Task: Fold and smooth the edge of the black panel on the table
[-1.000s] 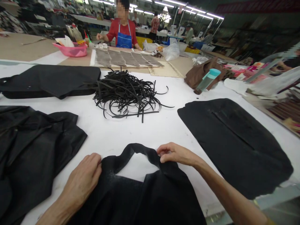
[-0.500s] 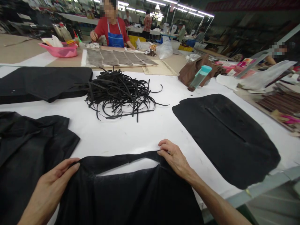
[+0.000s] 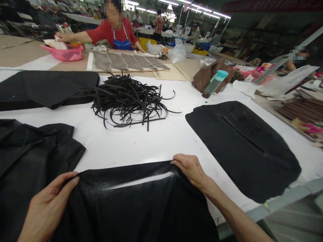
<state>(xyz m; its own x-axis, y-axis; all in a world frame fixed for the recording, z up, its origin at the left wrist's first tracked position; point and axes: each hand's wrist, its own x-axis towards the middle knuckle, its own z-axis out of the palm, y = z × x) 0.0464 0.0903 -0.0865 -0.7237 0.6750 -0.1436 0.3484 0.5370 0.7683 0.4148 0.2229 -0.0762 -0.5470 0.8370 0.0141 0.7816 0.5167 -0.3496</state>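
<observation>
Black, softly creased sheet [image 3: 131, 215] lies at six o'clock over white surface [image 3: 141, 148], far edge and narrow slit [image 3: 137, 182] running nearly nine-to-three, far corners pinched by fingers of left hand [image 3: 45, 201] and right hand [image 3: 190, 169].

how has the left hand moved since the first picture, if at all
Yes, the left hand moved left, judged against the black strips.

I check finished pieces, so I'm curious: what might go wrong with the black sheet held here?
The left hand and right hand hold the black sheet along its far edge, beside an open slit; pulling too hard might stretch or tear the slit's ends. Crumpled black material lies close by the left hand, so it might get dragged along.
</observation>
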